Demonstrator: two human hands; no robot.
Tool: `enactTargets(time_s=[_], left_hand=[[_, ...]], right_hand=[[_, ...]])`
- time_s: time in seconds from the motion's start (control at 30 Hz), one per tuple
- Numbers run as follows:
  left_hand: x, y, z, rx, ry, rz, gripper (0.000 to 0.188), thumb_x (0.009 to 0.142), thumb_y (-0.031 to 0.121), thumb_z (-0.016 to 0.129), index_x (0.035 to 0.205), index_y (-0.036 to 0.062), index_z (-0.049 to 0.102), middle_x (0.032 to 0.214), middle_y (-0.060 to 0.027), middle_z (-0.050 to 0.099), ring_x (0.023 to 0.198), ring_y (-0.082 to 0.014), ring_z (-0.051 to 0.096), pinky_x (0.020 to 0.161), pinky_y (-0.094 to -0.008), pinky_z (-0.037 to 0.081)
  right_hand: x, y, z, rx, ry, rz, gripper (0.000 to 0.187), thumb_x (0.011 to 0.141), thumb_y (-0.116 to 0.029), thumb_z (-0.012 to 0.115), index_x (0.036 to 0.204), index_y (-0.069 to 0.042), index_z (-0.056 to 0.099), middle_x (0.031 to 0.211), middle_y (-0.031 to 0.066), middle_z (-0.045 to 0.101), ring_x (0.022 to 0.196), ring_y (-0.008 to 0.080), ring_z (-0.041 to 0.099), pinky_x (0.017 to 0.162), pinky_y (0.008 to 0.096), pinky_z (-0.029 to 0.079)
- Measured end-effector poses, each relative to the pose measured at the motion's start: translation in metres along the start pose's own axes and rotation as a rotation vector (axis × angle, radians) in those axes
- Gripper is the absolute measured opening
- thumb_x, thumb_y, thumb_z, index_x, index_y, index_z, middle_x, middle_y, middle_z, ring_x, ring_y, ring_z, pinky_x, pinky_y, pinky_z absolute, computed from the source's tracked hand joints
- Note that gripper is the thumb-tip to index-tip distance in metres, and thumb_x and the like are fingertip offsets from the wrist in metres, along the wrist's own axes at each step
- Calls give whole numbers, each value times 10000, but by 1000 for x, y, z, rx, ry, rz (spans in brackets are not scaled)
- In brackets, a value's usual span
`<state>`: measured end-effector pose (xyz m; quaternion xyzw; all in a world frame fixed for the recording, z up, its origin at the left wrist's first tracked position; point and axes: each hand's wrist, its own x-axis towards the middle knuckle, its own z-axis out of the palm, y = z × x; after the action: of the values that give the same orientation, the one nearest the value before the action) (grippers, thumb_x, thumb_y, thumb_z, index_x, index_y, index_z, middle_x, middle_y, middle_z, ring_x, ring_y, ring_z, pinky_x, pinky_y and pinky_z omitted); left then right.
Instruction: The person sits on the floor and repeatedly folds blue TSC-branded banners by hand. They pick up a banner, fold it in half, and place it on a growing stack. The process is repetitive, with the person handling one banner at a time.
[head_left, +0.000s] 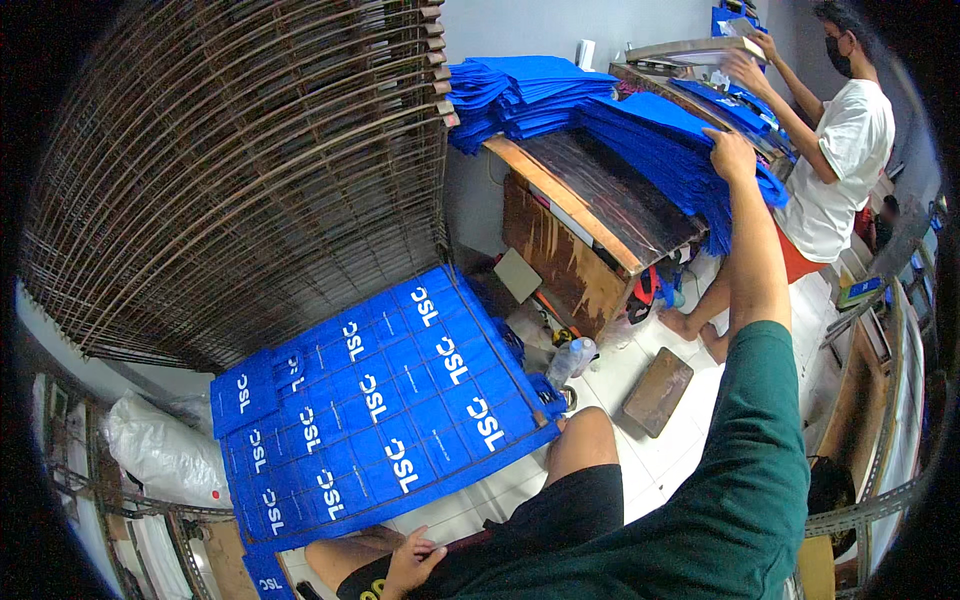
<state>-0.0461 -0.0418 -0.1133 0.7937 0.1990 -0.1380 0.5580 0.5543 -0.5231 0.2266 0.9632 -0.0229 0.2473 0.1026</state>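
Note:
My right arm, in a dark green sleeve, reaches out to a pile of blue fabric sheets (640, 120) draped over a wooden table. My right hand (733, 157) is closed on the pile's right end, with the fingertips partly hidden. Down by my lap, my left hand (412, 562) rests with its fingers loosely bent and nothing visible in it. In front of my knees, a wire drying rack shelf (440, 440) carries several blue fabric pieces with white print (375, 400) laid in rows. More blue sheets (530, 90) are stacked at the table's far left.
Raised rack shelves (250, 170) fill the upper left. The table (610, 175) has a dark top. A brown block (658, 392) and a plastic bottle (572, 360) are on the tiled floor. At right, a co-worker in white (855, 140) handles a frame (690, 50). A white plastic sack (165, 450) is at left.

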Motion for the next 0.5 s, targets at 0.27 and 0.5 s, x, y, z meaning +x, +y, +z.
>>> enactTargets(time_s=[0.27,0.5], left_hand=[[9,43,25,110,-244,-178,674,744,316,697,1265,25,384,1108,-153,479,993,-239,505,822,-326,418],[26,-6,39,0,-112,-34,587,764,260,685,1223,9,419,966,-132,611,873,-182,605,724,-291,489]], right_hand=[[19,22,27,75,-100,326,504,802,-286,419,1304,-290,385,1375,142,320,1255,397,281,1008,560,206],[22,16,29,1519,363,356,498,761,-273,611,1190,-62,474,993,127,580,810,249,585,712,338,479]])
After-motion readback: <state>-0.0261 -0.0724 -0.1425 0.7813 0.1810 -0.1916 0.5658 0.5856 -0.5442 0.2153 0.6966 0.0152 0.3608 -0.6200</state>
